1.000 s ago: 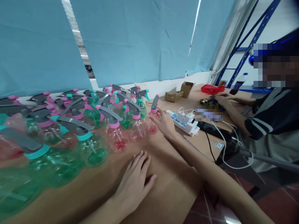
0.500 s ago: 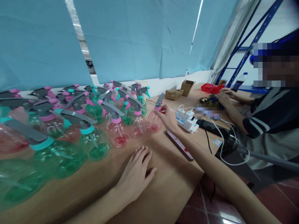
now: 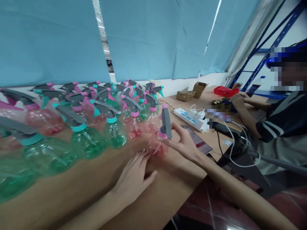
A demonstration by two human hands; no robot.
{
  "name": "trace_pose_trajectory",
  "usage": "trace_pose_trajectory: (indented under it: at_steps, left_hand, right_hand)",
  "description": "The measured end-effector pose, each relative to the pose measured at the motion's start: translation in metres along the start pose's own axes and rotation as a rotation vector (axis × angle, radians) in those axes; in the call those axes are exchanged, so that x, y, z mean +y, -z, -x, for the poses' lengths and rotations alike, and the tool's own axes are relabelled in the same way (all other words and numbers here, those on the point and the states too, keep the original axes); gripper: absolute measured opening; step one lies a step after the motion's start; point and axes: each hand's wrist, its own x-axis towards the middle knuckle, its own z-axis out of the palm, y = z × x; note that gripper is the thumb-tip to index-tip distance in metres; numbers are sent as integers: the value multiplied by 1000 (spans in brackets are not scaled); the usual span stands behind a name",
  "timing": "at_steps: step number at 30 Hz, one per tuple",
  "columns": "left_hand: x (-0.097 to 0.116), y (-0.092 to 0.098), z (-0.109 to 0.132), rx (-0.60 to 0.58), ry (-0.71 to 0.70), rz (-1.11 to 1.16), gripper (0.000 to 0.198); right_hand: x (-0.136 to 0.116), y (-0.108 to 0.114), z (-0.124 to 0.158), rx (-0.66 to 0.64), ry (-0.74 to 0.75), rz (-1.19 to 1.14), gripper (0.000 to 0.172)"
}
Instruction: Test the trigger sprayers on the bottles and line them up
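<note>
My right hand (image 3: 185, 145) grips a clear pink spray bottle (image 3: 159, 145) by its neck, under the grey trigger head with a pink collar, just above the brown table (image 3: 72, 191). My left hand (image 3: 133, 179) lies flat on the table with fingers stretched out, its fingertips close to the bottle's base. Behind them stand several pink and green spray bottles (image 3: 112, 131) in rows.
A white power strip (image 3: 192, 118) with plugs and cables lies to the right, with a phone (image 3: 199, 142) in front of it. A person in a dark striped top (image 3: 280, 124) sits at the right, hands on small parts. Cardboard boxes (image 3: 192, 92) and a red bag (image 3: 225, 91) lie farther back.
My right hand took the pink bottle from the end of the row and brought it towards me, near my left hand. The view swung left; my left hand stayed flat.
</note>
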Motion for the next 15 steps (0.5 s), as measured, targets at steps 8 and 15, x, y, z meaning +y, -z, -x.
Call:
trace_pose_trajectory:
  at_steps: [8, 15]
  left_hand:
    - [-13, 32, 50, 134, 356, 154, 36]
    - [-24, 55, 81, 152, 344, 426, 79]
  right_hand:
    - [-47, -41, -11, -246, 108, -169, 22]
    - [-60, -79, -13, -525, 95, -401, 27]
